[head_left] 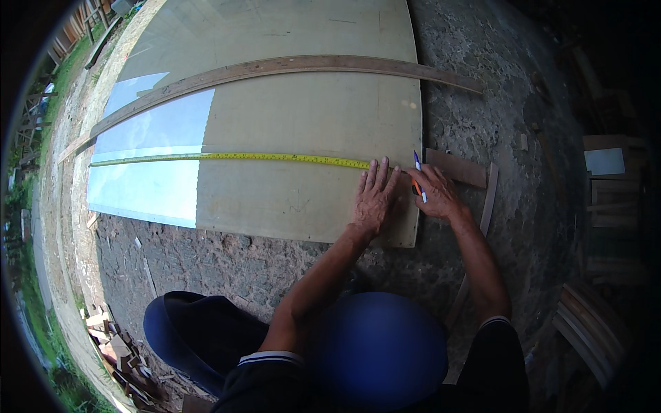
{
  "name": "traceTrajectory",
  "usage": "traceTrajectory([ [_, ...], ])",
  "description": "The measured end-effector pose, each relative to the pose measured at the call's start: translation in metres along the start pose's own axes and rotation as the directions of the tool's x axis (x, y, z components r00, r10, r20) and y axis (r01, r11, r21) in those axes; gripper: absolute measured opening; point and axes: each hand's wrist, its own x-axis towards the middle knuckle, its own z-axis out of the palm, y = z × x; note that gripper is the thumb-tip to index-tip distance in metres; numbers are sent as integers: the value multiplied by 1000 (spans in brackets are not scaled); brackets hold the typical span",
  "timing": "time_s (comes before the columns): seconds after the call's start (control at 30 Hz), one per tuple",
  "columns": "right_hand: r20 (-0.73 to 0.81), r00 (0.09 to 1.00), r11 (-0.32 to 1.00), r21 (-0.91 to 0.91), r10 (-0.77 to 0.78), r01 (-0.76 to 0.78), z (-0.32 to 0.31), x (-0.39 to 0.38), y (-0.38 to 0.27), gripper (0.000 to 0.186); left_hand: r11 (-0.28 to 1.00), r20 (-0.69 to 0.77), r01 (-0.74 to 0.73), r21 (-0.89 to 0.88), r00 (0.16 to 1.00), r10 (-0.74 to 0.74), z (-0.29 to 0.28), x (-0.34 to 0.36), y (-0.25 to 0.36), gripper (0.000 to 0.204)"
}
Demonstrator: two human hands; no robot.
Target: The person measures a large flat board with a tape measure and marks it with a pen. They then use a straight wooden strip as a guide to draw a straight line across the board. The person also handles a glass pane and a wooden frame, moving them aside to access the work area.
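Note:
A large, flat, glossy tan sheet (275,199) lies on the ground in front of me, its left part mirroring the sky. A yellow tape measure (295,157) is drawn out across it, from its left edge to my hands. My left hand (375,196) rests flat by the tape's right end, fingers stretched out and fingertips on or beside the blade. Close to the sheet's right edge, my right hand (441,194) is closed around a blue and white pen (417,162). Something orange and black shows under its fingers, perhaps the tape's case, mostly hidden.
A long wooden strip (303,65) crosses the sheet farther off and overhangs both sides. Right of the sheet lie a short board (456,167) and a thin batten (490,199) on rough ground. Wood scraps (120,351) are heaped at lower left; curved wooden pieces (585,327) lie at right.

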Motion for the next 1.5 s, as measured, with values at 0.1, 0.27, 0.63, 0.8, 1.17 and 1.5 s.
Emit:
traceTrajectory([
  [0.1,-59,996,997,11,-69,70,-5,-2,-2,67,956,-231,170,-240,946,-227,-18,-19,-8,61],
  [0.27,-77,985,963,214,-152,166,-22,-21,-22,63,486,-328,253,-837,480,-814,-62,-50,-77,55],
  [0.63,77,966,884,427,-247,192,-10,-49,-67,59,16,-81,-316,-948,193,-978,-175,-95,-175,38],
  [0.8,132,974,917,380,-182,120,-8,-67,-61,58,88,-96,-170,-981,40,-995,-166,-106,-177,29],
  [1.17,101,986,933,347,-134,92,-7,-94,-65,58,97,-91,-141,-985,-46,-995,-152,-117,-167,28],
  [1.5,85,991,903,427,-99,53,11,-80,-33,67,792,-780,496,-355,311,-544,-136,-103,-98,54],
])
